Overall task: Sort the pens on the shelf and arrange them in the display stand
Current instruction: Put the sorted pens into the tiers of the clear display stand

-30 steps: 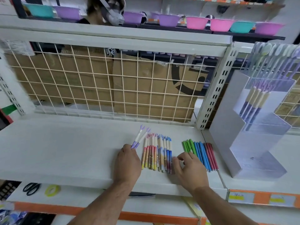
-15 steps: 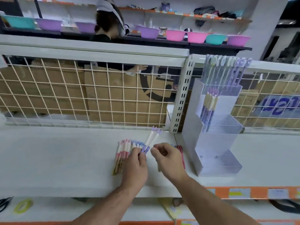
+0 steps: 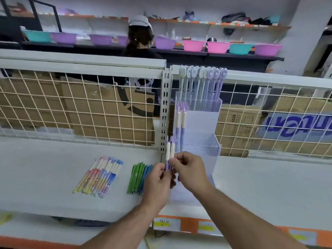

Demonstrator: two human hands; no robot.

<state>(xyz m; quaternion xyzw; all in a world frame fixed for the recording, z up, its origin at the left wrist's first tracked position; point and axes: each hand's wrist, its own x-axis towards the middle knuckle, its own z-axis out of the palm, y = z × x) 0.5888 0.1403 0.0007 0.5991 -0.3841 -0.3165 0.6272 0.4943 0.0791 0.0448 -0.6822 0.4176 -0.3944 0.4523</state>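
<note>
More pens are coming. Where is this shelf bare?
Bare: the shelf left of the pastel pens, and right of the display stand. Crowded: from the green pens to that stand, where the left hand and right hand hold two purple pens.

White wire grid (image 3: 80,108) at back, cardboard boxes (image 3: 100,123) behind it. Slotted metal upright (image 3: 166,105) between grid panels. Beyond, person in white cap (image 3: 140,42) seen from behind, at dark rear shelf (image 3: 233,57) carrying row of plastic bowls (image 3: 193,45): teal, purple, pink. Price labels (image 3: 167,224) on orange strip, bottom edge.
</note>
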